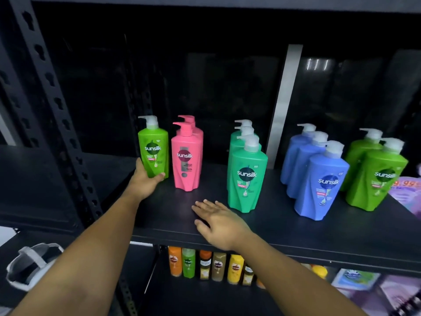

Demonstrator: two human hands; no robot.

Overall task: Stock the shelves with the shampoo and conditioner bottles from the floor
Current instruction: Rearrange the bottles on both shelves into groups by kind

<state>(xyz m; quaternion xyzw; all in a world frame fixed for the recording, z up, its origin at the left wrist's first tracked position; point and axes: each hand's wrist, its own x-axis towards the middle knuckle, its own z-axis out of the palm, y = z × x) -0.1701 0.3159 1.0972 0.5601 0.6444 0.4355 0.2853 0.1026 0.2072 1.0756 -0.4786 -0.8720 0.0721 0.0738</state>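
Observation:
My left hand [145, 182] grips the base of a light green pump bottle [154, 148] that stands upright at the left end of the black shelf [273, 226]. Right beside it stand two pink pump bottles [186, 157], one behind the other. My right hand [219, 221] hovers flat over the shelf's front part with straight fingers and holds nothing. Further right stand a row of three teal green bottles [247, 176], a row of three blue bottles [321, 181] and two light green bottles [376, 176].
A black perforated upright post [54, 96] bounds the shelf on the left. On the lower shelf stands a row of small orange, green, brown and yellow bottles [211, 265]. A grey and white bag [29, 265] lies at the lower left. Purple packets [407, 192] sit at the right edge.

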